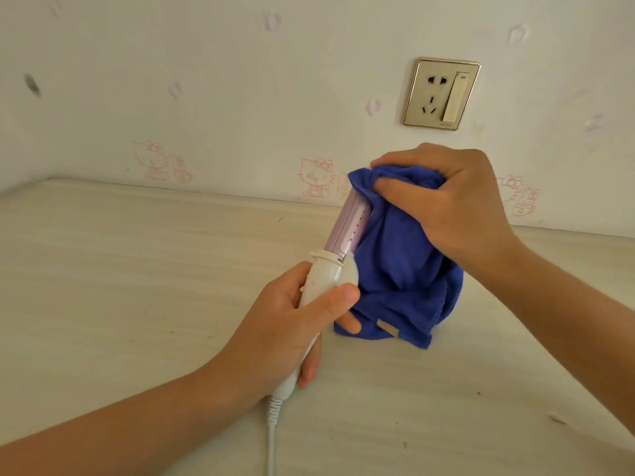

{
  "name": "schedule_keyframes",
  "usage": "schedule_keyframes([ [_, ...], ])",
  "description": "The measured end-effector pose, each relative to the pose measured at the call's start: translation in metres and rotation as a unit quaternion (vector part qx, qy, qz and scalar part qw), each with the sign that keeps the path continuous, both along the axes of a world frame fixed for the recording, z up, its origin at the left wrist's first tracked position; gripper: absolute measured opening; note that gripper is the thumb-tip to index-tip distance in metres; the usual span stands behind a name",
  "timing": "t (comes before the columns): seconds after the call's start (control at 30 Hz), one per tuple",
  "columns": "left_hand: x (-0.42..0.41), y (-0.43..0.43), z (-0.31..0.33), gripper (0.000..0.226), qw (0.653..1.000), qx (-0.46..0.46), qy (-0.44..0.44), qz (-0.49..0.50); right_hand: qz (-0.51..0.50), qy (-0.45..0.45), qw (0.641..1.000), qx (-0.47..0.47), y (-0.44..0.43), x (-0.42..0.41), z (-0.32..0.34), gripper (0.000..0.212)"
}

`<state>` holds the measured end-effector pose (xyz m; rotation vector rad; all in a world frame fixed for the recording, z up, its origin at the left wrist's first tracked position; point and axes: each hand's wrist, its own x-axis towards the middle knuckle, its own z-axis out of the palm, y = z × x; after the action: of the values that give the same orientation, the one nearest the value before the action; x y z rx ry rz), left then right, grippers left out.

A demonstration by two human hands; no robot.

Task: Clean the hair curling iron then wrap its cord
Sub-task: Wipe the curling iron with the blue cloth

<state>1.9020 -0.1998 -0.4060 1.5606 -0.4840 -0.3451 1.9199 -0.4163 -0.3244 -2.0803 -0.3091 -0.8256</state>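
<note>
The curling iron (345,231) has a white handle and a lilac barrel, and it points up and away from me over the tabletop. My left hand (292,324) grips the white handle. A blue cloth (402,269) is draped over the barrel's tip and right side, and its lower end hangs down to the table. My right hand (446,201) grips the cloth around the top of the barrel, hiding the tip. The white cord (272,438) leaves the handle's end and runs down out of the bottom of the frame.
A pale wood-grain tabletop (137,286) stretches left and right beneath my hands. Behind it rises a wall with cartoon-cat wallpaper. A gold-framed wall socket with a switch (441,94) sits above my right hand, with nothing plugged in.
</note>
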Motion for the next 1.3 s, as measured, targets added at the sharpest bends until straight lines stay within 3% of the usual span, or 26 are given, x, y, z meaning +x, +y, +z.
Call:
schedule_keyframes([
  [0.1,0.001,0.001,0.003,0.023,0.999,0.021,-0.022,0.021,0.032,0.006,0.999,-0.013,0.007,-0.006,-0.008,0.019],
  [0.23,0.007,0.006,0.009,0.015,0.999,0.030,-0.017,0.023,0.090,0.019,0.990,-0.103,0.027,-0.015,-0.025,0.021],
  [0.37,0.009,0.008,0.019,0.023,0.998,0.044,-0.041,0.003,0.021,-0.035,0.999,0.013,0.013,-0.009,-0.006,0.021],
  [0.5,0.006,0.007,0.019,0.022,0.997,0.044,-0.064,-0.001,0.009,-0.049,0.998,0.039,0.010,-0.012,-0.003,0.021],
  [0.67,0.012,0.007,0.016,0.018,1.000,-0.001,-0.013,0.009,0.079,-0.006,0.996,-0.045,0.033,-0.020,-0.025,0.024],
  [0.83,0.029,0.014,0.012,0.074,0.993,-0.066,0.087,-0.049,0.017,-0.074,0.997,0.022,0.015,-0.013,-0.004,0.026],
  [0.97,0.037,0.018,0.004,0.086,0.976,-0.102,0.164,-0.105,0.047,-0.076,0.996,-0.008,0.025,-0.019,-0.017,0.025],
  [1.1,0.037,0.019,0.010,0.069,0.933,-0.165,0.250,-0.200,0.058,-0.082,0.995,-0.027,0.026,-0.017,-0.022,0.025],
  [1.3,0.017,0.015,0.023,0.051,0.918,-0.193,0.248,-0.241,0.005,-0.102,0.994,0.027,0.007,-0.007,-0.005,0.022],
])
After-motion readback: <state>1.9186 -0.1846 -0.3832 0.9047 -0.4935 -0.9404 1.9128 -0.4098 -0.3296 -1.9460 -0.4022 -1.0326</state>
